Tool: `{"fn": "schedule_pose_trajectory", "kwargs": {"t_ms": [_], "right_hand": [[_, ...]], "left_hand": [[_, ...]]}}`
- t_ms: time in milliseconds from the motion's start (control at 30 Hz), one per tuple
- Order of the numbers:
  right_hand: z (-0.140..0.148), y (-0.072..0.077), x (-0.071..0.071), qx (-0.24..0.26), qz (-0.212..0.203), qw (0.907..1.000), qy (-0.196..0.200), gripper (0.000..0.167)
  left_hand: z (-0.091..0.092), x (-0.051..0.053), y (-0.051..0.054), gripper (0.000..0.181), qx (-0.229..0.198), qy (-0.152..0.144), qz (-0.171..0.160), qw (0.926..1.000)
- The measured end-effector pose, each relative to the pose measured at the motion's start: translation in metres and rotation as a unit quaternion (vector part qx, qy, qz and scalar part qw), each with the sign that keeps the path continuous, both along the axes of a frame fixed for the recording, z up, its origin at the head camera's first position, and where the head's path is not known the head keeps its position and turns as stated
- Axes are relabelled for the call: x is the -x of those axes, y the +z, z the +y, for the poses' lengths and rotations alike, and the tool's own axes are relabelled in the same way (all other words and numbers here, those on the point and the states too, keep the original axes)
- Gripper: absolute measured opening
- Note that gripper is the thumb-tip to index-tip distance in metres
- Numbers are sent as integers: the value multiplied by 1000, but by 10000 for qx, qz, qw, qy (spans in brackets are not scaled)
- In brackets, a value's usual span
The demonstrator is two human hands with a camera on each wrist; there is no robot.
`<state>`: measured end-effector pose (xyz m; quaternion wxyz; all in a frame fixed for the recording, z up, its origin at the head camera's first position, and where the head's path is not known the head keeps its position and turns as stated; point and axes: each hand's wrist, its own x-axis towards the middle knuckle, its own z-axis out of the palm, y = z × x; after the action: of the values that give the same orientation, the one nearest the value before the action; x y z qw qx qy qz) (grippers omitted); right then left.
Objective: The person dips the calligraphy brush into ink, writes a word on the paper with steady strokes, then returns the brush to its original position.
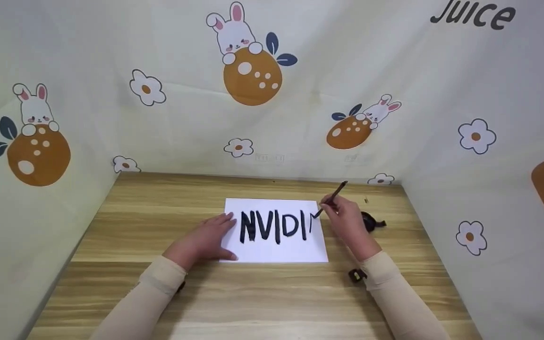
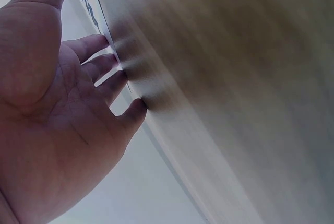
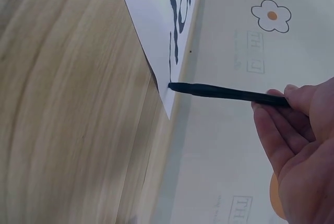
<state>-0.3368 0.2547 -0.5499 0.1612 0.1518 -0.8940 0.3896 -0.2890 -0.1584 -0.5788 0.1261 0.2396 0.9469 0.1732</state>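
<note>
A white sheet of paper point(image 1: 272, 252) lies on the wooden table, with bold black letters point(image 1: 266, 225) "NVIDI" and a thin further stroke at its right. My right hand point(image 1: 347, 219) pinches a slim black brush pen point(image 3: 219, 91) between thumb and fingers. The pen slants, and its dark tip meets the paper near the right edge at the top of that thin stroke. My left hand point(image 1: 210, 236) rests on the paper's left edge with its fingers spread; in the left wrist view the fingertips point(image 2: 136, 108) touch down and the palm is bare.
Just right of my right hand stands a round black object point(image 1: 369, 222) with a part sticking out, partly hidden by the hand. Small black pieces point(image 1: 357, 275) show at both wrists. Pale printed cloth point(image 1: 182, 127) with rabbits and flowers encloses the table's back and sides.
</note>
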Motion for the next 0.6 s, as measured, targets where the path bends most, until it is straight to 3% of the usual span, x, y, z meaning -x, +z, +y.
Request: {"fn": "schedule_pose_trajectory", "kwargs": {"t_ms": [600], "right_hand": [[7, 3, -12, -56, -339, 9993, -128, 9]], "left_hand": [[0, -2, 3, 111, -72, -12, -15, 10000]]}}
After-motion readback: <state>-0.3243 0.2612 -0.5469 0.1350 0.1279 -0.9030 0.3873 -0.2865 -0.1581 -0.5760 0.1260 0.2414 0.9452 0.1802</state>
